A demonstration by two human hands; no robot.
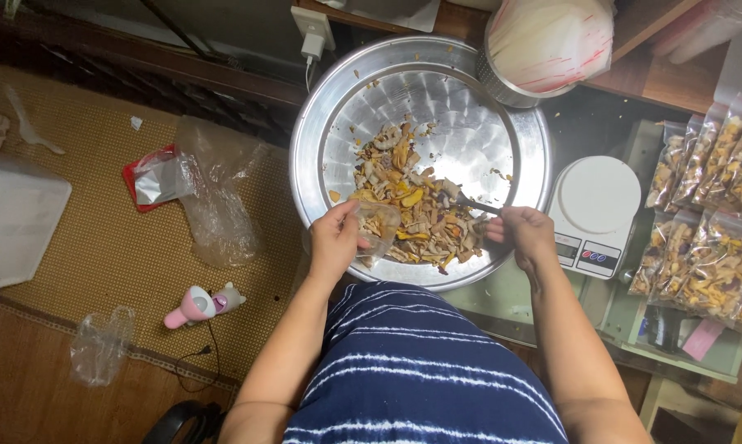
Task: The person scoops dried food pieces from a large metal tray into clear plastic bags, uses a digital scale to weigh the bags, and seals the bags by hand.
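Left hand [335,238] fingers closed on clear bag [377,228]; right hand [526,234] fingers grip spoon [470,203] over metal basin [322,148] of dried pieces [424,226]

Far half of my big round steel basin [470,123] bare, room there. White round kitchen scale [595,210] crowds right; striped plastic-wrapped container [548,41] overhangs rim.

My left hand [336,238] held a clear bag [377,230] over the steel basin [326,123]; my right hand [523,234] gripped a spoon [470,203] in dried mix [424,222]
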